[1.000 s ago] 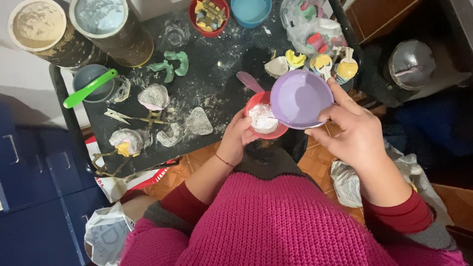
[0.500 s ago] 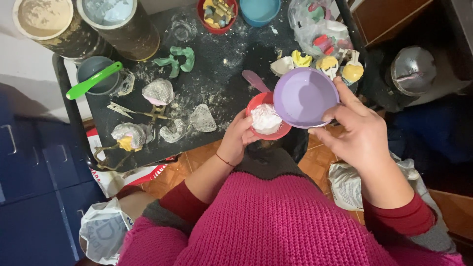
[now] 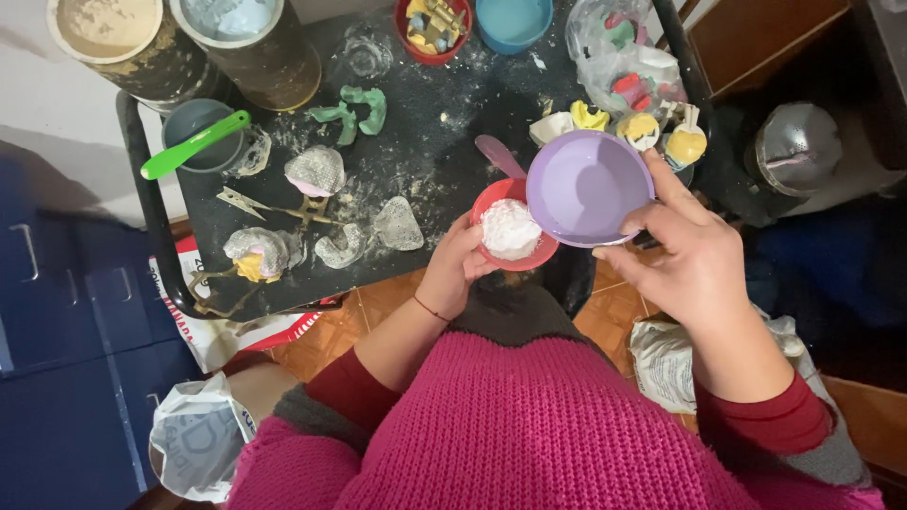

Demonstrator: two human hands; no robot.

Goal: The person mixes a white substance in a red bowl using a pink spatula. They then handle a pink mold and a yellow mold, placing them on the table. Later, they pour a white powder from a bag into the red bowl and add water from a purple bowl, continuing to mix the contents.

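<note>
My left hand [image 3: 455, 269] holds a small red bowl [image 3: 539, 255] with a heap of white powder [image 3: 509, 229] in it, just off the front edge of a black tray table [image 3: 425, 132]. My right hand [image 3: 694, 269] grips the rim of a lilac bowl [image 3: 586, 186], held beside the red bowl and slightly over its right edge; its inside looks empty. A pink spatula [image 3: 498, 155] pokes out behind the red bowl.
On the dusty table lie plaster casts [image 3: 316, 170], green trays [image 3: 354, 106], a metal tool [image 3: 260, 203], a grey cup with a green spatula [image 3: 194, 144], two big powder tubs [image 3: 250, 38], a red cup [image 3: 433, 28], a blue cup [image 3: 513, 21]. Bags sit on the floor [image 3: 194, 439].
Both bowls stay in my hands and close together; the view has shifted slightly, and the lilac bowl has lowered a little toward the red one.
</note>
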